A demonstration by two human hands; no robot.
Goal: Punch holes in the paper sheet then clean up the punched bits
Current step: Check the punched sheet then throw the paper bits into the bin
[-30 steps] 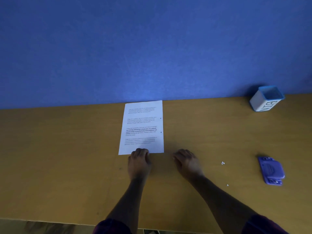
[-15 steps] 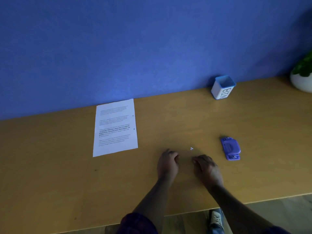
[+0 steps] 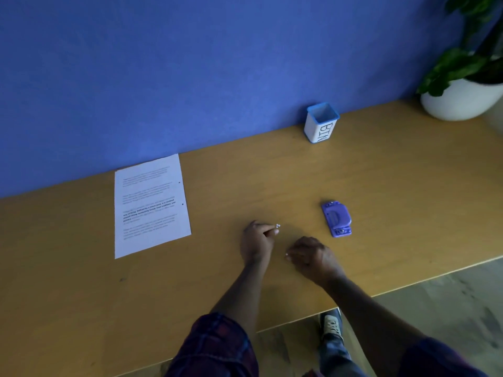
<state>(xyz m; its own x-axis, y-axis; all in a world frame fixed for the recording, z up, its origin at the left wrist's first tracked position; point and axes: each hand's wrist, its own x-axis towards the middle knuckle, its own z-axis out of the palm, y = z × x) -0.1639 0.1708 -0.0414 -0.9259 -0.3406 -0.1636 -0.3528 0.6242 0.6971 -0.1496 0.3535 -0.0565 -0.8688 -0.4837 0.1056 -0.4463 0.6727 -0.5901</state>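
Two punched holes show dark near the right edge of the paper sheet, so I judge punching done and cleanup under way. My left hand has its grip pinched round the white punched bits at its fingertips, just off the bench. My right hand is curled low on the bench; a pale speck sits at its fingertips, but I cannot tell whether it holds anything. Sheet lies flat, left of both hands, long axis running toward the blue wall. Purple hole punch is parked right, lengthwise the same way. White bin cup waits upright by the wall, mouth open for the bits.
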